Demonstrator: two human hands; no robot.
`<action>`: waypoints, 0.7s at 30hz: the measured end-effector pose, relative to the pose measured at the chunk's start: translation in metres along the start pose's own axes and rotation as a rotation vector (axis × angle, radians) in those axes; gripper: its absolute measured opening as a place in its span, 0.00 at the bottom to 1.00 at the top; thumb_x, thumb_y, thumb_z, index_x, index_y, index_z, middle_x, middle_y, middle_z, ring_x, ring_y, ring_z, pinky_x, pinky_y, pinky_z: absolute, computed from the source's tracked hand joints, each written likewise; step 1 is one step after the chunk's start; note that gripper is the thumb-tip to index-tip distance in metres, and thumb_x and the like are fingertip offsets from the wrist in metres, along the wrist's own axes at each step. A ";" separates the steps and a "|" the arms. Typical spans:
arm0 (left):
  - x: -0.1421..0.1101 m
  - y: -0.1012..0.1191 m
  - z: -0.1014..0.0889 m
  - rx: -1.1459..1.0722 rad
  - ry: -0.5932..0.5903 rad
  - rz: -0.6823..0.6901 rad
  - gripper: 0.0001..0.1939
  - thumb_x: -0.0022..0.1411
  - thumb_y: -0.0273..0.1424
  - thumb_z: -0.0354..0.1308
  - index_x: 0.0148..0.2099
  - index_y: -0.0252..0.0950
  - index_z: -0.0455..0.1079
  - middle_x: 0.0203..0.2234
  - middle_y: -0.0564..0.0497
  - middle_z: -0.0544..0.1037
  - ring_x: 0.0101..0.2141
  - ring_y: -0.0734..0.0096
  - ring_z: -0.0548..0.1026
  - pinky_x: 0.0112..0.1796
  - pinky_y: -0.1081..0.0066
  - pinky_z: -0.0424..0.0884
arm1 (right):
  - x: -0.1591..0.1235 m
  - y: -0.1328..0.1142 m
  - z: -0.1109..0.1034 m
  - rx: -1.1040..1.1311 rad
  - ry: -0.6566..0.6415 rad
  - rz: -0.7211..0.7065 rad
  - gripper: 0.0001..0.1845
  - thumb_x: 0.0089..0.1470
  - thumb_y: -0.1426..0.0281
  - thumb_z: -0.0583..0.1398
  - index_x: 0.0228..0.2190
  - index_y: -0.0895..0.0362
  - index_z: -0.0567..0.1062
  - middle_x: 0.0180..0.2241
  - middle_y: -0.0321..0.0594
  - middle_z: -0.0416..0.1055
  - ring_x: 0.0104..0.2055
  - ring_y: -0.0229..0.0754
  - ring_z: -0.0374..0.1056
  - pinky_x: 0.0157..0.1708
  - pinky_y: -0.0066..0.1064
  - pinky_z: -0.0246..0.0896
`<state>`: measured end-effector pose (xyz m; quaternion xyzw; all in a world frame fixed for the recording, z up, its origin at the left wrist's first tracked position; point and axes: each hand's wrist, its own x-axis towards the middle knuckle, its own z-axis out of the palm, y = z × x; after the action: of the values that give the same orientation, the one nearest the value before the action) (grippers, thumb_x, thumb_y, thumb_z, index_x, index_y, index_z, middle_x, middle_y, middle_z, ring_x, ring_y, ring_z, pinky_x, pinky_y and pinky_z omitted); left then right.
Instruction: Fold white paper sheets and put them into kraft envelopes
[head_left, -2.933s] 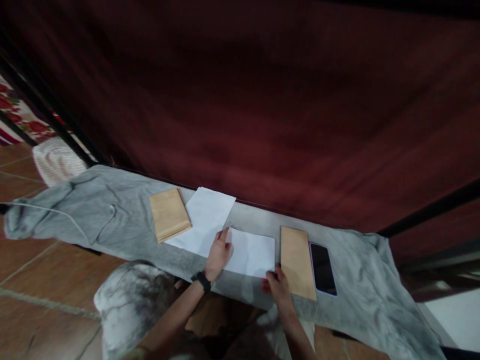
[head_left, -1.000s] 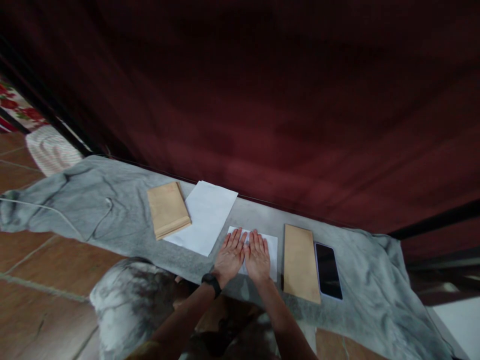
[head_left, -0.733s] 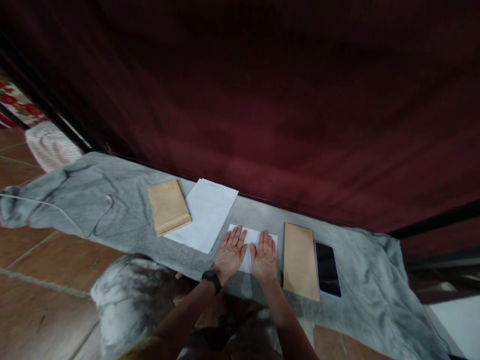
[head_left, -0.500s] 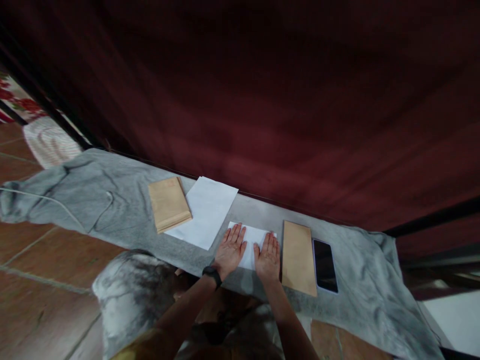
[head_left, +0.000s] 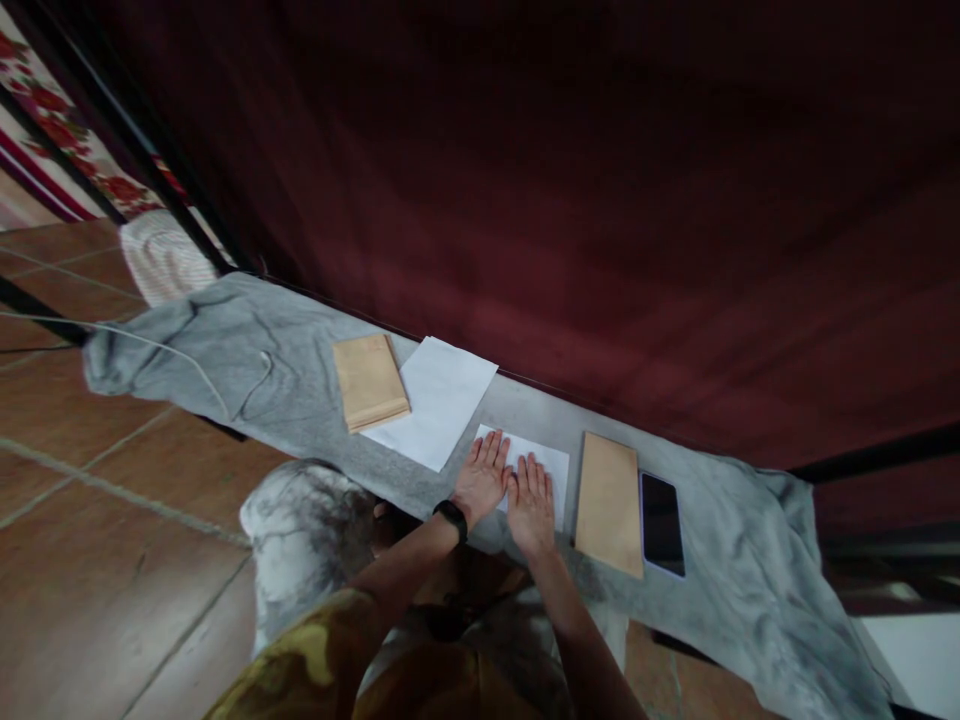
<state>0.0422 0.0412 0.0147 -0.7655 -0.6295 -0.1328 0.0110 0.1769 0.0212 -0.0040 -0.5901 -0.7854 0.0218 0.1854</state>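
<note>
A small white sheet of paper [head_left: 546, 464], apparently folded, lies on the grey cloth in front of me. Flat on its left part rests my left hand [head_left: 484, 478], fingers stretched out, a black band on the wrist. My right hand [head_left: 531, 503] presses on the middle of the same paper, fingers straight and close to the left thumb. Just right of it lies a brown envelope [head_left: 610, 503]. Larger white sheets [head_left: 444, 398] lie to the left, partly under a stack of brown envelopes [head_left: 370, 380].
A phone [head_left: 662, 524] with a dark screen lies right of the single envelope. The grey cloth [head_left: 750, 560] covers a long narrow surface. A dark red curtain [head_left: 525, 200] hangs along its far side. A pale cable [head_left: 172, 350] crosses the cloth's left end.
My right hand has moved left over the paper, closer to my left hand, baring the paper's right side. Both hands stay flat. The camera view has shifted a little.
</note>
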 end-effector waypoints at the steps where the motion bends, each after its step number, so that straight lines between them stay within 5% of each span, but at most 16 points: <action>1: 0.000 0.000 0.001 -0.004 0.008 -0.002 0.29 0.71 0.34 0.39 0.69 0.27 0.53 0.67 0.37 0.56 0.68 0.56 0.53 0.65 0.53 0.46 | -0.002 0.001 0.000 -0.012 0.012 -0.010 0.29 0.69 0.64 0.41 0.66 0.63 0.56 0.68 0.53 0.50 0.70 0.50 0.46 0.66 0.50 0.43; 9: -0.005 -0.004 0.002 -0.046 0.027 0.006 0.29 0.72 0.37 0.38 0.70 0.31 0.51 0.67 0.41 0.57 0.67 0.59 0.53 0.66 0.53 0.47 | -0.014 0.025 -0.006 -0.081 0.128 -0.035 0.31 0.69 0.60 0.44 0.66 0.62 0.55 0.68 0.55 0.50 0.68 0.54 0.49 0.64 0.50 0.46; 17: -0.036 -0.022 -0.008 -0.004 0.083 -0.062 0.30 0.72 0.39 0.40 0.70 0.28 0.52 0.66 0.39 0.59 0.66 0.58 0.56 0.64 0.56 0.55 | -0.013 0.020 -0.009 -0.090 0.152 -0.036 0.31 0.68 0.62 0.46 0.67 0.63 0.53 0.68 0.55 0.50 0.68 0.52 0.49 0.64 0.48 0.47; 21: -0.040 -0.011 -0.009 0.005 0.102 -0.087 0.30 0.72 0.39 0.40 0.69 0.26 0.54 0.66 0.37 0.60 0.66 0.57 0.56 0.64 0.54 0.55 | -0.012 0.020 -0.011 -0.082 0.160 -0.034 0.31 0.68 0.64 0.47 0.67 0.62 0.52 0.68 0.55 0.50 0.69 0.52 0.49 0.64 0.48 0.47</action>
<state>0.0232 0.0037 0.0130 -0.7296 -0.6611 -0.1705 0.0393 0.2017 0.0137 -0.0022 -0.5835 -0.7783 -0.0608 0.2238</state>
